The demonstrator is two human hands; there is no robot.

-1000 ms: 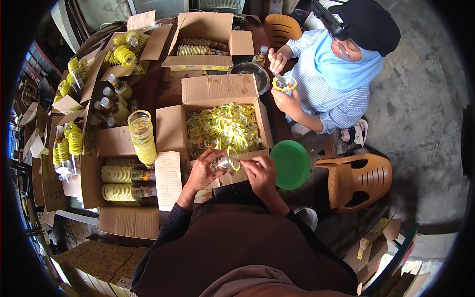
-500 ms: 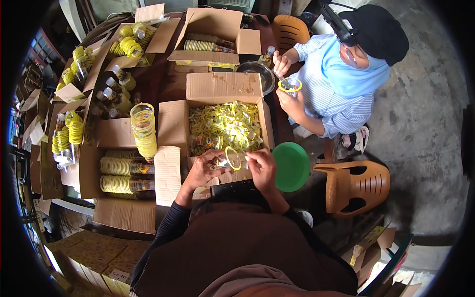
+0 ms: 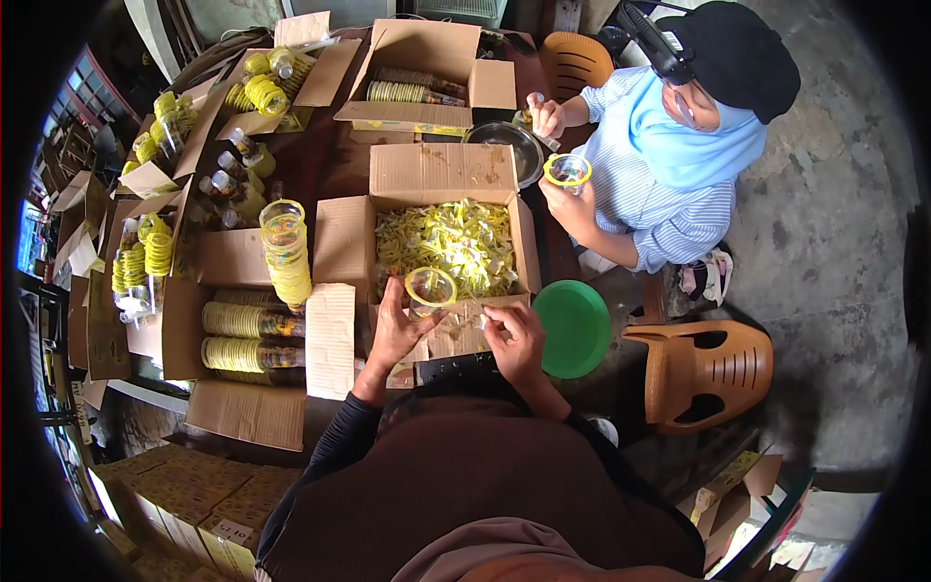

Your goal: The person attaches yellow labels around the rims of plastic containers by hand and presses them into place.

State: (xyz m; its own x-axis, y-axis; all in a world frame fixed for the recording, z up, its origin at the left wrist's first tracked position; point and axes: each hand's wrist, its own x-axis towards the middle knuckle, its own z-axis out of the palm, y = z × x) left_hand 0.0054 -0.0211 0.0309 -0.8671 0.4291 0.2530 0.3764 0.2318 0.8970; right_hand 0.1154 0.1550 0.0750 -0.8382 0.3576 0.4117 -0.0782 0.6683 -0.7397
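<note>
My left hand (image 3: 393,332) is wrapped around a clear plastic cup (image 3: 430,287) with a yellow rim, its mouth facing up. The cup is over the near edge of an open cardboard box (image 3: 446,170) heaped with small yellow-and-white packets (image 3: 451,242). To the right of the cup, my right hand (image 3: 516,341) is closed in a pinch, with a small white piece (image 3: 483,321) at its fingertips; what the piece is cannot be made out. A tall stack of yellow-rimmed cups (image 3: 285,254) stands left of the packet box.
Cardboard boxes with stacked cups (image 3: 233,320) lie to the left and at the back. A green basin (image 3: 572,330) is at right, near an orange plastic chair (image 3: 713,373). Across the table corner, a co-worker (image 3: 669,165) holds another cup (image 3: 567,173) and a flat-ended tool.
My left hand has turned the cup from tilted sideways to mouth up. My right hand has moved down slightly, away from the rim. The co-worker's tool has lifted out of their cup.
</note>
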